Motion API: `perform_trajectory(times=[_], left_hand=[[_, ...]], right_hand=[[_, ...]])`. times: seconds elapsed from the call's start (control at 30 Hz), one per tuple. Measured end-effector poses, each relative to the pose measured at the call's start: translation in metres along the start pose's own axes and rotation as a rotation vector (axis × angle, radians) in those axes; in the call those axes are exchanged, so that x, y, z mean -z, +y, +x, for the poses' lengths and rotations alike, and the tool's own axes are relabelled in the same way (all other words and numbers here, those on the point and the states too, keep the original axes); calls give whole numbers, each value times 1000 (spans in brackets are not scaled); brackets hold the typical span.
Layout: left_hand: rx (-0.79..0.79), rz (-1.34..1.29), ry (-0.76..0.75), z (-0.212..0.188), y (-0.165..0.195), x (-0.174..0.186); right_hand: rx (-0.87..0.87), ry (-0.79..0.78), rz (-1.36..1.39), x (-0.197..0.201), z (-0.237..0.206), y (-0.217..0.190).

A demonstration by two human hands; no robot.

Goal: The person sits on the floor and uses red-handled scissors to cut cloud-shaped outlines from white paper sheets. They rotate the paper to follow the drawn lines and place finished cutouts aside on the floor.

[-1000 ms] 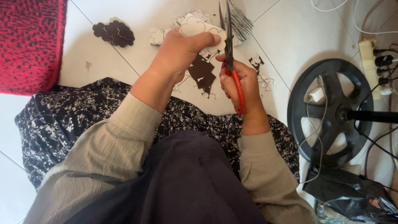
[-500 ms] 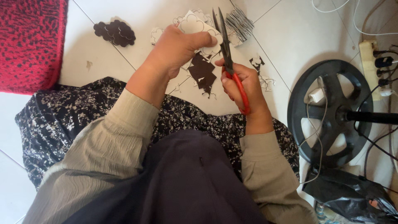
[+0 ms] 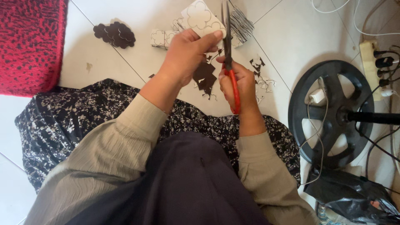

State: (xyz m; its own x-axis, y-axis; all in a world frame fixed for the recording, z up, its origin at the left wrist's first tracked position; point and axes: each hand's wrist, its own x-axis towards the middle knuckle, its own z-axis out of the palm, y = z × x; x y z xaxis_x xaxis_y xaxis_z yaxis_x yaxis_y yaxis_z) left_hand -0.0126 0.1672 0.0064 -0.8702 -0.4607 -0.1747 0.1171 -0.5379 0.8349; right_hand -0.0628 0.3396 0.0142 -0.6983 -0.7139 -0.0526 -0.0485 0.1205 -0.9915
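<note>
Both hands sit a bit higher than before. Left hand: fingers pinch white cloud-outlined card above tiled floor. Right hand: fingers wrapped on red-handled scissors, blades beside card edge. Dark cutouts lie well left.

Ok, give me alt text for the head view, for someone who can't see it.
Seen from above, a seated person's right hand works red-handled scissors on a white card held in the left hand. Dark scraps and a pile of dark cutouts lie on the tiled floor.
</note>
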Motion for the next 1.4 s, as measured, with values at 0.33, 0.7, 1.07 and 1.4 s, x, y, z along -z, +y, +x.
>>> perform_trajectory(times=[0.33, 0.7, 1.07, 1.4], left_hand=[[-51, 165, -41, -15, -6, -25], [-50, 97, -70, -13, -5, -22], [-40, 157, -36, -1, 6, -9], [14, -40, -86, 6, 3, -11]], right_hand=[[-27, -38, 74, 24, -21, -2], [-39, -23, 34, 25, -21, -6], [-57, -40, 10, 21, -11, 0], [7, 77, 29, 7, 2, 3]])
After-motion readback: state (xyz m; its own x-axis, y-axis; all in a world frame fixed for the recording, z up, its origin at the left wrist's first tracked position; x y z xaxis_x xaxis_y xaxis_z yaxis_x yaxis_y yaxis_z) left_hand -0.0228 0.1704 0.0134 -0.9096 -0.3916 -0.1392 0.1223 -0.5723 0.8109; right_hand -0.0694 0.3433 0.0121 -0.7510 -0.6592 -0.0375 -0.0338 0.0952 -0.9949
